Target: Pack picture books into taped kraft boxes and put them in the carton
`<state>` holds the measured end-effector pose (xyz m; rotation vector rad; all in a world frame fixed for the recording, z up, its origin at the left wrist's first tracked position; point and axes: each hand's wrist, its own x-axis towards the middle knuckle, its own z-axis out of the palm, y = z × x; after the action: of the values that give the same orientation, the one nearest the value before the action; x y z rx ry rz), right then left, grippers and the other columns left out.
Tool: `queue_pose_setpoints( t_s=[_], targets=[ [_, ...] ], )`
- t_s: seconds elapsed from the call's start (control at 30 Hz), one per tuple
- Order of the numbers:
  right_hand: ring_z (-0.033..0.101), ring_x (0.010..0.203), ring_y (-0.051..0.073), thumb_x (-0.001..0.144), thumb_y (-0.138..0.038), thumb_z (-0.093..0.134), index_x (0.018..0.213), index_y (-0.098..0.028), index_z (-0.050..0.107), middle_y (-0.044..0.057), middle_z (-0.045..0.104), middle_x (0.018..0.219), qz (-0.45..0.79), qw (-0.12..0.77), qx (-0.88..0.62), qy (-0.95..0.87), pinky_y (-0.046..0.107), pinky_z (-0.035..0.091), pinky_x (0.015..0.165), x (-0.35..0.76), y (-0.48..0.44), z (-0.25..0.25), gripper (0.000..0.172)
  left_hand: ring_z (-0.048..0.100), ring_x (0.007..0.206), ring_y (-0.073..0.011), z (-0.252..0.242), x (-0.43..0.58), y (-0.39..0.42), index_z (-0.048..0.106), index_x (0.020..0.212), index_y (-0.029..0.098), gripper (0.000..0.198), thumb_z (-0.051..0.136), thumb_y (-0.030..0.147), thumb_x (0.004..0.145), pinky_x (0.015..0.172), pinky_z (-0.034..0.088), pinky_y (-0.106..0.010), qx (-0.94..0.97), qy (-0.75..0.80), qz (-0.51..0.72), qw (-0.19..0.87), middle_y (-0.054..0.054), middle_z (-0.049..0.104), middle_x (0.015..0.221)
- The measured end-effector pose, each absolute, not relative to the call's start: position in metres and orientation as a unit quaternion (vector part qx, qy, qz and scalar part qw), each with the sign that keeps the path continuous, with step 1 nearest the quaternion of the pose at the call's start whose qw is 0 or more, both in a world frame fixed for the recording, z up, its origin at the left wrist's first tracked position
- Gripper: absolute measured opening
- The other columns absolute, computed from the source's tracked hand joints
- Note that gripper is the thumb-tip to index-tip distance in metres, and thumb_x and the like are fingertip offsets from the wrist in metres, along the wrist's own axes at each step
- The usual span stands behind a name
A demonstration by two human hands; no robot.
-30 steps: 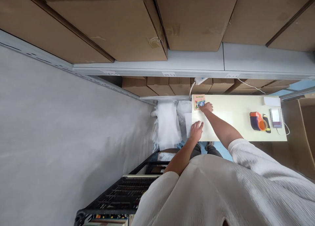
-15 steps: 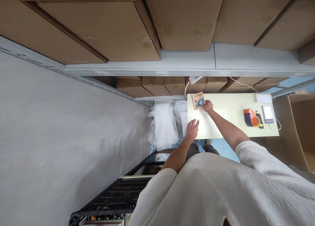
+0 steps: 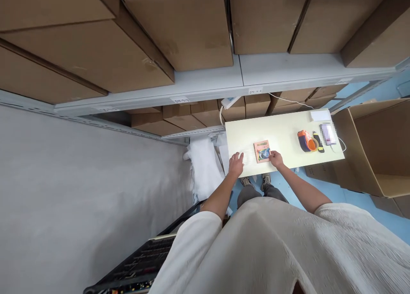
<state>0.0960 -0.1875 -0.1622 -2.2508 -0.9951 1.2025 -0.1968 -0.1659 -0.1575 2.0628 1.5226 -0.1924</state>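
Observation:
A small book with a pinkish-orange cover and a colourful picture lies at the near part of the pale table. My right hand pinches its right edge between thumb and fingers. To the left of the book, a see-through, wrinkled sheet of plastic appears to be spread over the tabletop. My left hand rests at the left edge of that sheet, fingers lowered onto it and slightly apart.
At the table's right are an orange tape dispenser, a yellow-black utility knife, a phone and a white block. An open carton stands beyond. White wrapping lies left; shelved boxes hang over the front.
My right hand has drawn the book from the table's far left corner toward me, beside the plastic sheet. My left hand stays near the left edge. The view has shifted right.

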Motion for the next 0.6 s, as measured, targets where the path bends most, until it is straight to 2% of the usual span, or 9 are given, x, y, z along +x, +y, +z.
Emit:
queue_pose_setpoints(
  t_s=[0.27,0.47,0.53,0.6],
  targets=[
    [0.075,0.115,0.028,0.087,-0.019,0.059,0.118,-0.022,0.08,0.009,0.081,0.124,0.436,0.161,-0.796,-0.389,0.036,0.058,0.101,0.095,-0.183,-0.159,0.038,0.043,0.159,-0.0374,-0.147,-0.187,-0.167,0.048,0.168,0.021,0.069,0.061,0.017,0.101,0.129,0.04,-0.052,0.761,0.59,-0.089,0.256,-0.02,0.045,0.173],
    [0.068,0.125,0.032,0.086,-0.026,0.066,0.134,-0.018,0.07,0.017,0.07,0.137,0.337,0.127,-0.872,-0.332,0.042,0.055,0.108,0.127,-0.179,-0.155,0.049,0.043,0.159,-0.0381,-0.139,-0.145,-0.177,0.05,0.167,0.017,0.063,0.054,0.022,0.104,0.129,0.041,-0.051,0.781,0.559,-0.057,0.272,-0.02,0.042,0.176],
    [0.067,0.124,0.032,0.083,-0.03,0.072,0.128,-0.021,0.071,0.016,0.068,0.135,0.327,0.12,-0.886,-0.307,0.044,0.055,0.107,0.137,-0.174,-0.157,0.046,0.041,0.161,-0.0372,-0.137,-0.126,-0.182,0.049,0.168,0.019,0.064,0.052,0.022,0.104,0.129,0.041,-0.051,0.797,0.532,-0.049,0.281,-0.018,0.04,0.178],
    [0.067,0.118,0.032,0.077,-0.031,0.078,0.113,-0.023,0.073,0.015,0.067,0.128,0.335,0.127,-0.887,-0.293,0.045,0.056,0.104,0.143,-0.167,-0.16,0.038,0.038,0.163,-0.0367,-0.136,-0.108,-0.186,0.049,0.168,0.02,0.066,0.052,0.02,0.103,0.13,0.039,-0.052,0.812,0.507,-0.043,0.285,-0.017,0.037,0.18]
  ],
)
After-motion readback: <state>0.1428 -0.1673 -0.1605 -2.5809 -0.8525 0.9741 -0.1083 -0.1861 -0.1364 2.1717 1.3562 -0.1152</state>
